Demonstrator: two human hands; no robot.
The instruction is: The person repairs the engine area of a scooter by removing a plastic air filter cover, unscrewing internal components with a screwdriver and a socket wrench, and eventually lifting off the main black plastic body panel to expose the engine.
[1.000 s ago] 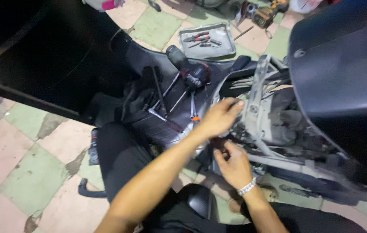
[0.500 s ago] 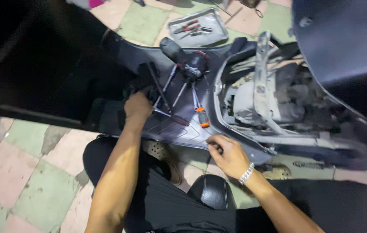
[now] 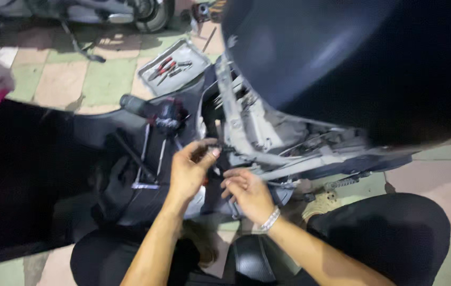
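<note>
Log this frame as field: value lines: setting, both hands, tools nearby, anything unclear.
setting: scooter with panels off, grey frame exposed, on a tiled floor
left hand: raised at the floorboard edge, fingers curled; held item too small to tell
right hand: beside it, palm up, fingertips near the frame; bracelet on the wrist
tools: long T-handle wrenches lie on the floorboard; grey tray of pliers sits on the tiles beyond
unclear: whether either hand grips a part
</note>
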